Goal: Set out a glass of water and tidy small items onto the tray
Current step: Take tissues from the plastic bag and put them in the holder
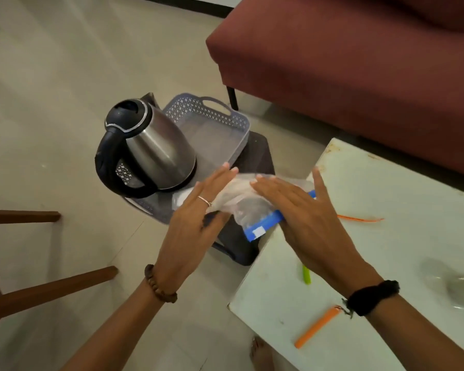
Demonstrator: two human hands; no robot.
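Both our left hand [190,218] and right hand [303,218], fingers straight, press a clear plastic zip bag [248,207] with blue strip between the lavender perforated tray [214,124] and the white tabletop's [386,196] near-left corner; beige floor lies open leftward.

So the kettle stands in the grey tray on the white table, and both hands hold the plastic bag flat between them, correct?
Not quite. The head view shows the kettle in the tray on a dark stool beside the white table, not on it. The left hand and right hand do hold the plastic bag between them.
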